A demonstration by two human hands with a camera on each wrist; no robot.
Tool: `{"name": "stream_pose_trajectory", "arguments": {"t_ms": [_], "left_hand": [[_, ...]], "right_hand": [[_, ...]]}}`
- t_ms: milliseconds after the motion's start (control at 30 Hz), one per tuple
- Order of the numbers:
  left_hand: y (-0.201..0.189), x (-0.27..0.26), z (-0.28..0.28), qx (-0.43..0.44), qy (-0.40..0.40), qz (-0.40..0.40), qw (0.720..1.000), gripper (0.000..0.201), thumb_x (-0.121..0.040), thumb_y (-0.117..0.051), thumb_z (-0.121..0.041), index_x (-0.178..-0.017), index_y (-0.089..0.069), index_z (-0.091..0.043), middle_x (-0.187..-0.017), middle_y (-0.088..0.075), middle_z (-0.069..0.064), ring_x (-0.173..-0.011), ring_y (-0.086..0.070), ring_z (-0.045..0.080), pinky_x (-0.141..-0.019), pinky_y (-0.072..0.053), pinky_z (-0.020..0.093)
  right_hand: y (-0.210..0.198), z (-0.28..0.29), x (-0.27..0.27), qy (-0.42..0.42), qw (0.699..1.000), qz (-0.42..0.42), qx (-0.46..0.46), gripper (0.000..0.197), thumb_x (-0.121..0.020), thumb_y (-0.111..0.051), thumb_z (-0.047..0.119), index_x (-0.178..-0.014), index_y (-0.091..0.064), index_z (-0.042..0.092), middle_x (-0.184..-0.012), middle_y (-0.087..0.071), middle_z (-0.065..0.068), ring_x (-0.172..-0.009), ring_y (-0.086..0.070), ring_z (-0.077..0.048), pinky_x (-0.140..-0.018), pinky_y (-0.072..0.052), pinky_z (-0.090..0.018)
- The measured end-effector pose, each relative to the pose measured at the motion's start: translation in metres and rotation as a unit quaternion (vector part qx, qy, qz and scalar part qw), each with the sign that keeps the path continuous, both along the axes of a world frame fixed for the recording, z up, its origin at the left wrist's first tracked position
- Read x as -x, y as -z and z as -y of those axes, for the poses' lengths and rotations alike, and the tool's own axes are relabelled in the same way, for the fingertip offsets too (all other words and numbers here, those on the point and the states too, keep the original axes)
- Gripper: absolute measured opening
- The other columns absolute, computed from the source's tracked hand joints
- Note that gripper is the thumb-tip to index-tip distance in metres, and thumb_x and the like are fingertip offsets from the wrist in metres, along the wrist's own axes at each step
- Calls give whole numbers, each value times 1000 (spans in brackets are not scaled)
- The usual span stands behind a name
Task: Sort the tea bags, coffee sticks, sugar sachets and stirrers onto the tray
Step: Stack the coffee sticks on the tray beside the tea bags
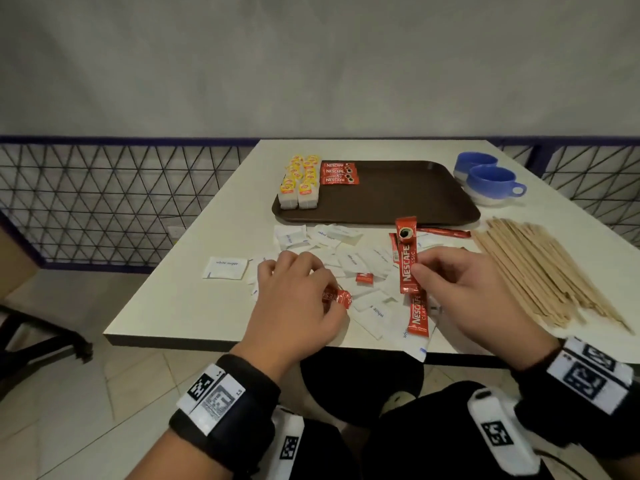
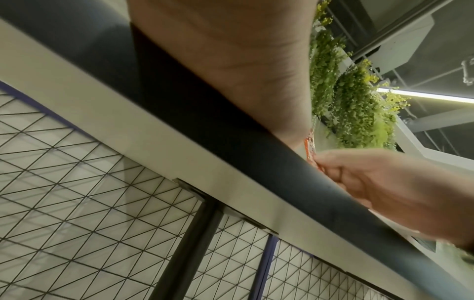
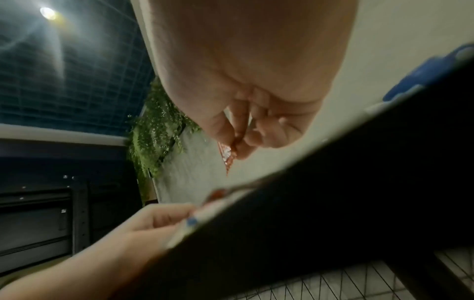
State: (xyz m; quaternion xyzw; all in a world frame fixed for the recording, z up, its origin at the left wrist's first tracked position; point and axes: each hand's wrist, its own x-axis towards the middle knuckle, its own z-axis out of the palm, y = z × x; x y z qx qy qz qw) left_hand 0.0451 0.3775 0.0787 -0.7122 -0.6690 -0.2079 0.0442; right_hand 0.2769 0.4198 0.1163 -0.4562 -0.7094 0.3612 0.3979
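A brown tray (image 1: 398,202) sits mid-table with yellow tea bags (image 1: 299,181) in rows at its left and three red coffee sticks (image 1: 339,173) beside them. White sugar sachets (image 1: 349,258) lie scattered in front of the tray. My right hand (image 1: 419,271) pinches a red coffee stick (image 1: 408,258) upright above them; the pinch shows in the right wrist view (image 3: 231,154). My left hand (image 1: 322,292) curls over another red coffee stick (image 1: 341,298) whose end pokes out by the thumb. Loose coffee sticks (image 1: 419,315) lie among the sachets. Wooden stirrers (image 1: 540,268) are piled at the right.
Two blue cups (image 1: 491,180) stand right of the tray. One sachet (image 1: 225,268) lies apart at the left. The table's near edge (image 1: 207,339) is just under my wrists. A wire-mesh railing (image 1: 104,202) runs behind and to the left.
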Motion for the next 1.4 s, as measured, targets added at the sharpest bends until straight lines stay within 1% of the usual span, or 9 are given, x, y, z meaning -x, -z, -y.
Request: {"name": "stream_pose_trajectory", "arguments": {"t_ms": [133,267,467,633,900,1033,1133,1267,1400], "left_hand": [[1,3,0,-37,21,62,997,10,-85,-61,-40,-93,-66,-37,-106,-55,-23,-110,-43,9,-93,-28,33],[-3,-2,-3,-141,5,149,979,4,-87,-66,-32,-90,-66,-36,-94,-63,-23,-100,-51,8,-85,-34,35],[-21,-51,-7,-187,-21,482,856,15,-91,-75,-17,-93,-72,-32,-88,-74,-13,-80,-67,13,-73,-57,27],[-14,-85,-7,-105,-5,594,798,10,-90,-75,-15,-97,-76,-23,-84,-79,-1,-70,-73,22,-60,-61,33],[-9,-86,-6,-44,53,579,812,7,-92,-73,-20,-87,-71,-16,-70,-72,7,-64,-71,26,-53,-57,30],[-6,-83,-8,-10,54,560,827,6,-88,-79,-20,-93,-76,-20,-81,-76,1,-73,-74,21,-67,-63,37],[-5,-81,-8,-9,80,566,821,4,-87,-79,-19,-89,-78,-16,-79,-76,5,-70,-72,22,-63,-60,36],[-5,-78,-5,0,138,564,814,23,-82,-77,-27,-79,-76,-5,-74,-73,15,-62,-68,31,-55,-56,31],[1,-82,-3,21,163,512,843,24,-84,-81,-32,-76,-74,-11,-74,-74,9,-69,-71,33,-62,-61,47]], "right_hand": [[23,4,-6,-5,993,-115,-12,43,-96,-67,6,-92,-79,47,-94,-79,6,-82,-74,-11,-68,-59,-27],[29,3,-8,-1,983,-185,-17,49,-92,-69,1,-90,-80,49,-90,-79,8,-79,-74,-7,-66,-57,-18],[32,0,-14,-14,983,-183,-8,45,-92,-72,2,-84,-81,45,-85,-79,8,-74,-72,-4,-63,-56,-19],[39,-4,-16,-47,981,-188,9,37,-93,-72,7,-97,-80,43,-92,-79,1,-84,-75,-17,-70,-61,-35],[47,-8,-16,-31,994,-107,-4,17,-91,-74,17,-90,-75,34,-81,-72,7,-72,-64,-6,-67,-53,-24],[48,-6,-15,-32,997,-74,-17,9,-86,-68,37,-94,-73,36,-79,-69,7,-71,-63,-13,-65,-57,-34],[45,-3,-15,-43,996,-79,-17,23,-80,-67,47,-101,-71,40,-82,-66,8,-75,-62,-15,-69,-59,-38],[40,-1,-23,-91,984,-150,-10,41,-84,-70,25,-122,-66,42,-88,-62,10,-81,-60,-9,-74,-51,-25],[34,0,-27,-187,939,-284,59,63,-81,-62,-1,-138,-59,27,-98,-60,-10,-76,-63,-17,-62,-51,-23]]}}
